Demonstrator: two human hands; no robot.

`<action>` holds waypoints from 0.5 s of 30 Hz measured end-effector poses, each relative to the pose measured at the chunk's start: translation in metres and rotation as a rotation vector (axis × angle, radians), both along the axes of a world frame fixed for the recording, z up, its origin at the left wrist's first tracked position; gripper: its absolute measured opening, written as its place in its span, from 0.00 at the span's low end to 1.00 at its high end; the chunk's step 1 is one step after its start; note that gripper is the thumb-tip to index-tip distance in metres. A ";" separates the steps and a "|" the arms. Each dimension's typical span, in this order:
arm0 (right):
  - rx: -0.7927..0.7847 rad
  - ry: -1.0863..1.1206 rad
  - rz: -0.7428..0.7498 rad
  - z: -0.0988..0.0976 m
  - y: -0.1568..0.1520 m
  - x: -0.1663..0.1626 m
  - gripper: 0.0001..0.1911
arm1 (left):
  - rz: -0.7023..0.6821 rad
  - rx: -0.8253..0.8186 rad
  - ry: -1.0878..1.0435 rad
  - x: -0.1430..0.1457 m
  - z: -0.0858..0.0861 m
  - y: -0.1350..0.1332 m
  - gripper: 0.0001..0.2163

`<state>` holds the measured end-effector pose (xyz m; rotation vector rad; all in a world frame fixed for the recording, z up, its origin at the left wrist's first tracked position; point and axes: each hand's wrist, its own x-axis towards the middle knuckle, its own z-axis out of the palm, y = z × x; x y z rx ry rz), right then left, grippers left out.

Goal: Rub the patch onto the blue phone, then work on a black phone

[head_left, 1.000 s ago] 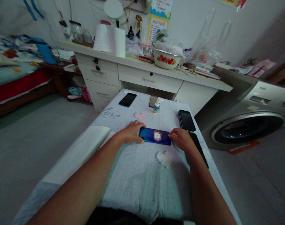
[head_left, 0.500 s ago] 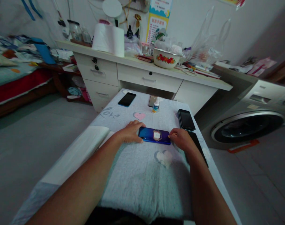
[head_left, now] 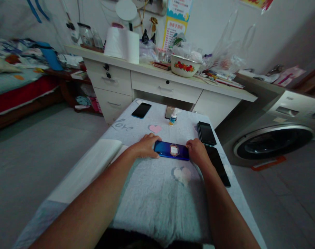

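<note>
Blue phone [head_left: 170,150] flat, back up, mid-worktop [head_left: 152,193], lying crosswise. Left hand [head_left: 144,147] clasps left end, fingers curled over far edge. Right hand [head_left: 197,152] has slid in from near right corner and now covers right end, grip closed on it (phone itself hasn't budged). Looks like firmer two-ended hold. Black phone [head_left: 217,164] beside right wrist, at right edge
</note>
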<state>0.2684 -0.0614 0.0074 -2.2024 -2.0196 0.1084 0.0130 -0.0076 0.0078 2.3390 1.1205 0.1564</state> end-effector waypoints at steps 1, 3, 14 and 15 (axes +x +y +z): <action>-0.002 -0.003 -0.001 0.000 0.001 -0.001 0.13 | 0.002 -0.004 0.001 0.000 0.001 0.000 0.30; -0.010 -0.006 -0.002 0.000 0.002 -0.003 0.13 | 0.004 -0.010 0.000 0.000 0.001 -0.001 0.30; -0.014 -0.014 0.048 0.000 0.006 -0.014 0.16 | -0.006 0.005 0.002 0.001 -0.003 0.002 0.31; -0.015 -0.015 0.058 0.000 0.006 -0.015 0.16 | -0.008 0.006 0.003 0.001 -0.004 0.002 0.31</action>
